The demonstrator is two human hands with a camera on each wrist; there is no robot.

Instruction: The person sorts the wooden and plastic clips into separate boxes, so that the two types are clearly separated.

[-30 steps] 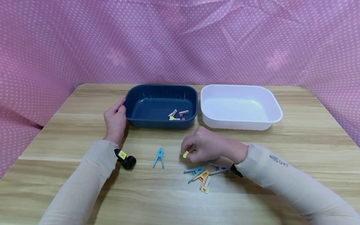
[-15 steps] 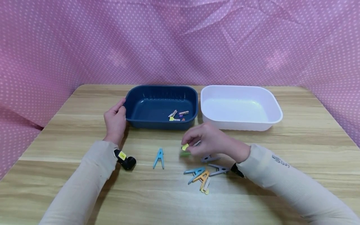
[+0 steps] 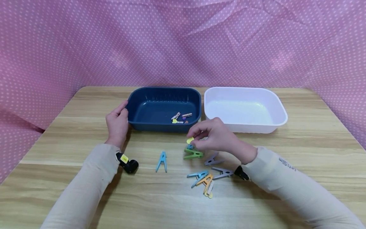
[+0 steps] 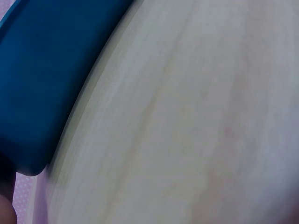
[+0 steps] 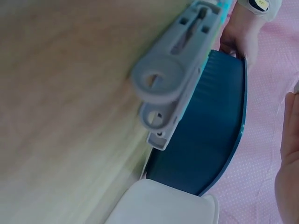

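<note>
My left hand (image 3: 117, 125) grips the left rim of a dark blue plastic basin (image 3: 163, 127). Inside, near its front right corner, lie several mini wooden clothespins (image 3: 187, 114) with coloured ends. Just in front of the basins, my right hand (image 3: 215, 135) pinches a mini clothespin by its end; a yellow heart (image 3: 190, 140) shows at the fingertips and the rest is mostly hidden. Beneath it lie a green clothespin (image 3: 193, 154) and a partly covered blue clothespin (image 3: 190, 146). In the right wrist view, grey clothespins (image 5: 168, 74) loom close.
A white basin (image 3: 246, 127) stands right of the blue one. Nearer me lie grey-purple clothespins (image 3: 223, 172), a blue clothespin (image 3: 199, 176), an orange clothespin (image 3: 208, 181) and another mini clothespin (image 3: 210, 188). A separate blue clothespin (image 3: 162, 161) lies to the left.
My right hand has risen off the table with the yellow-heart mini clothespin, moving away from me towards the basins. The green clothespin is now uncovered. My left hand stays on the rim.
</note>
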